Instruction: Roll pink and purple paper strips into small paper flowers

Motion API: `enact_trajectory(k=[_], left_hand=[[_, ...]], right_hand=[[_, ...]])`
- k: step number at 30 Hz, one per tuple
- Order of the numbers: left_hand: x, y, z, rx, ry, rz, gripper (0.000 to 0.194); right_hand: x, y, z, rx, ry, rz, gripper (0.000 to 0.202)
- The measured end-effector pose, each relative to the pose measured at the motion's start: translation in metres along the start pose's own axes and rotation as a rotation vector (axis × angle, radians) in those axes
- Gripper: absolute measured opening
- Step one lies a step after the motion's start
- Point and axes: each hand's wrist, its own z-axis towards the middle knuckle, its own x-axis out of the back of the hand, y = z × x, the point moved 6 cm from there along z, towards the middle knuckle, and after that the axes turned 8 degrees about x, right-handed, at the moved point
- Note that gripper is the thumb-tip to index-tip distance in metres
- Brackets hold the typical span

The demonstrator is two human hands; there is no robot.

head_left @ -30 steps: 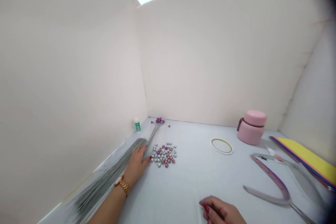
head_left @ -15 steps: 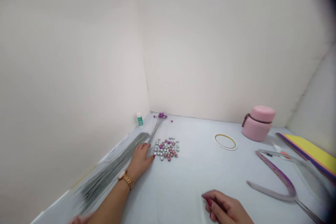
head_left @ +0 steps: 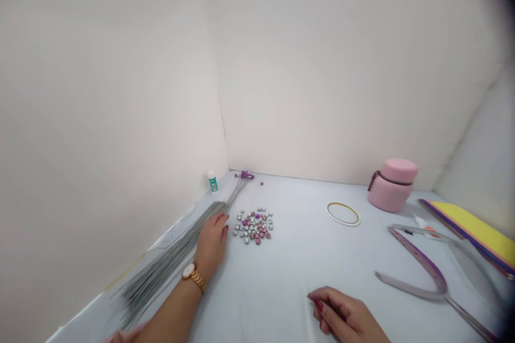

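Note:
My left hand, with a gold watch on its wrist, rests at the right side of a long bundle of thin grey wires. Its fingers curl together over some wires, and the palm hides the grip. Thin stems run from near the fingertips to a cluster of purple beads at the far corner. Right of this hand lie loose silver, pink and purple star-shaped beads. My right hand is closed in a pinch low over the table; anything between thumb and forefinger is too small to make out.
A small green-and-white bottle stands by the left wall. Farther right are a roll of tape, a pink lidded jar, a bent purple-grey strip and stacked coloured sheets. A patch of skin shows at bottom left.
My left hand has drawn slightly back from the beads, and its fingers have come closer together. The right hand keeps its pinch. The view has shifted a little.

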Motion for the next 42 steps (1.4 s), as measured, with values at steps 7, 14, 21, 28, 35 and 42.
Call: enact_trajectory(k=[7,14,21,28,35,42], left_hand=[[-0.038,0.037,-0.002,-0.036,-0.104,0.028,0.072],[-0.044,0.057,0.011,-0.047,-0.060,-0.008,0.066],[-0.049,0.079,0.009,-0.232,0.013,0.118,0.057],[-0.028,0.113,-0.026,-0.528,-0.054,-0.158,0.028],[-0.020,0.140,-0.055,-0.541,-0.249,-0.355,0.020],[-0.034,0.143,-0.057,-0.551,-0.313,-0.368,0.019]], right_hand=[[0.001,-0.006,0.000,0.015,0.028,0.044,0.021],[0.000,-0.005,-0.003,0.017,0.091,0.148,0.017],[-0.002,0.010,-0.001,0.052,0.128,0.101,0.022],[0.023,-0.007,-0.007,0.130,0.229,-0.179,0.022],[0.171,-0.004,-0.033,-0.063,0.754,-0.705,0.030],[0.210,0.033,-0.048,-0.350,0.799,-0.857,0.023]])
